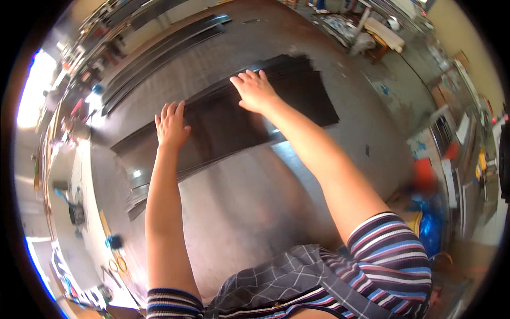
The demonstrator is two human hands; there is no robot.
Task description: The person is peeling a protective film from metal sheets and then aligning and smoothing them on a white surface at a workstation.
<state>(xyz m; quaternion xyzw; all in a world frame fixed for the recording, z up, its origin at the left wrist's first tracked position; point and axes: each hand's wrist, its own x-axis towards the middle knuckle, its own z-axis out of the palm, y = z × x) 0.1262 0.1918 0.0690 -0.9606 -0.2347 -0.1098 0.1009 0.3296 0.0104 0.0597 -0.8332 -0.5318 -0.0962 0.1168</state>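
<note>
A stack of long, dark, glossy sheets (pixel 223 130) lies slantwise across the grey table (pixel 239 196), its layers slightly uneven at both ends. Over the left half of the stack is my left hand (pixel 172 126), palm down with the fingers stretched toward the far edge. My right hand (pixel 255 91) is farther along to the right, fingers spread at that same far edge. Both hands appear to rest on the top sheet, though firm contact is hard to make out. Neither hand is wrapped round anything.
Beyond the stack, long dark strips (pixel 164 53) lie on the table's far left. Scissors (pixel 118 263) are at the lower left edge. A red object (pixel 425 175) and a blue plastic bag (pixel 430 228) stand off to the right. A bench with clutter (pixel 380 34) is at the back right.
</note>
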